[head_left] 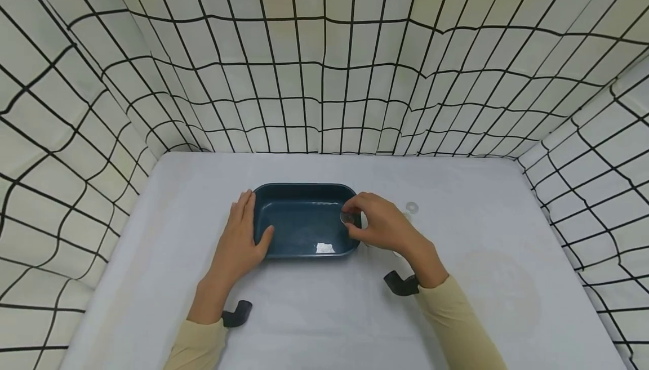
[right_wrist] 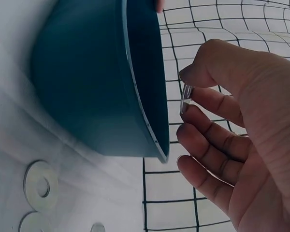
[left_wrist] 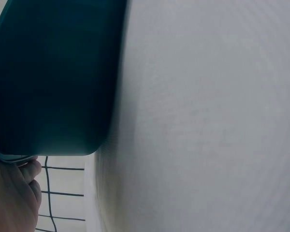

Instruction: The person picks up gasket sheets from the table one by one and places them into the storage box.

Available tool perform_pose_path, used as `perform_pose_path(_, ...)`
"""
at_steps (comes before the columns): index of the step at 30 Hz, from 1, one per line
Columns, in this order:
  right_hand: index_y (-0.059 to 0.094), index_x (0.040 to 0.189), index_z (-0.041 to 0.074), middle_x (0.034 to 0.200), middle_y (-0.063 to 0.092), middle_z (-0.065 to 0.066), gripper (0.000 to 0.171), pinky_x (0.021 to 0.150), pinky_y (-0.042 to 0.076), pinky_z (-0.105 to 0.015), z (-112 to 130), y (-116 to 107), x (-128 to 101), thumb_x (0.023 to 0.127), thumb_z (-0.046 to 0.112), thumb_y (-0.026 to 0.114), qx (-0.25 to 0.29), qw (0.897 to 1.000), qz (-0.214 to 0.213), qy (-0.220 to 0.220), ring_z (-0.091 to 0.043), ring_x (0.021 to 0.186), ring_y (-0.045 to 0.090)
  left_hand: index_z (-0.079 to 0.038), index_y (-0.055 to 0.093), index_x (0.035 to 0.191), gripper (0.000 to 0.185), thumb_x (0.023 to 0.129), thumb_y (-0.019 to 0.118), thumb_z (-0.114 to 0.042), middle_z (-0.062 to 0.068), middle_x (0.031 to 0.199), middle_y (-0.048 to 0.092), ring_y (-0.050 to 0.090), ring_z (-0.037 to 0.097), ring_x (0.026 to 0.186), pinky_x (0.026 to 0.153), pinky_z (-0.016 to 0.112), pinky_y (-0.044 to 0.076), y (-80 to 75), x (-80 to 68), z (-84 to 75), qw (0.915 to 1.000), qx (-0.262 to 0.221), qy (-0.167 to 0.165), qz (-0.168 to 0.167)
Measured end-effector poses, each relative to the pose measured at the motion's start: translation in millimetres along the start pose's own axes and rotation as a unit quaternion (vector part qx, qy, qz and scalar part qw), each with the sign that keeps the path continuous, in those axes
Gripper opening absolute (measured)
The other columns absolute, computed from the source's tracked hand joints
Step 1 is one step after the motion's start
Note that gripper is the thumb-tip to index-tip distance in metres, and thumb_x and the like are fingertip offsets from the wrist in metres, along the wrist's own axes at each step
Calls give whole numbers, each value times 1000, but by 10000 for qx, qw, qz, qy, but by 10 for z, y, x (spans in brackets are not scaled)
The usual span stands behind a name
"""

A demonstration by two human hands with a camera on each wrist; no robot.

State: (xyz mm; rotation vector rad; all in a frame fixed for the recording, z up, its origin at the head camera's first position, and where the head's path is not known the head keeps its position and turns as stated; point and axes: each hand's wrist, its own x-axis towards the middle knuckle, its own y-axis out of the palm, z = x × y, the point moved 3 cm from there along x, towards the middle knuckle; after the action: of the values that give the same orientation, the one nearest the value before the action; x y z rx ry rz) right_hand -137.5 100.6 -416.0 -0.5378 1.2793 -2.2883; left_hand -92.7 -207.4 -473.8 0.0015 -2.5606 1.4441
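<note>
A dark teal rectangular tray (head_left: 304,190) sits in the middle of the white table. My left hand (head_left: 256,218) holds its left end, with the fingers (left_wrist: 19,186) along the outer wall and the thumb over the rim. At the tray's right rim (right_wrist: 141,111) my right hand (head_left: 353,218) pinches a thin metal washer (right_wrist: 185,100) between thumb and forefinger. That washer (head_left: 347,219) hangs just above the rim's inner edge. A small white patch (head_left: 324,248) shows on the tray's floor near the front wall; I cannot tell what it is.
Loose washers (right_wrist: 40,185) lie on the table right of the tray, one of them (head_left: 412,207) beyond my right hand. Black-gridded white cloth walls (head_left: 324,77) close off the back and both sides.
</note>
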Motion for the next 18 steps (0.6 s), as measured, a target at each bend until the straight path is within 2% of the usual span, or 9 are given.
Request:
perform_pose_path(6, 75, 115, 14, 110, 75, 2, 25, 92, 62, -33, 78, 72, 141, 91, 22, 78, -309, 9993, 150, -144, -13, 103, 71, 4, 19, 167, 86, 101, 64, -30, 23, 176, 20, 19, 43, 165, 137, 56, 16, 6, 2, -6, 10000, 30, 28, -24)
perform_pose_path(15, 77, 113, 14, 105, 73, 2, 24, 82, 60, -31, 208, 104, 305, 90, 22, 77, -653, 9966, 243, -429, -13, 94, 66, 3, 17, 167, 86, 102, 63, -30, 23, 176, 18, 17, 42, 165, 138, 54, 14, 28, -4, 26, 10000, 43, 36, 13)
perform_pose_path(18, 77, 113, 14, 104, 73, 1, 24, 82, 60, -31, 250, 98, 339, 90, 21, 77, -777, 9954, 212, -515, -13, 91, 65, 3, 17, 167, 87, 102, 63, -30, 23, 176, 18, 18, 43, 165, 137, 54, 14, 23, 0, 18, 10000, 59, 17, 17)
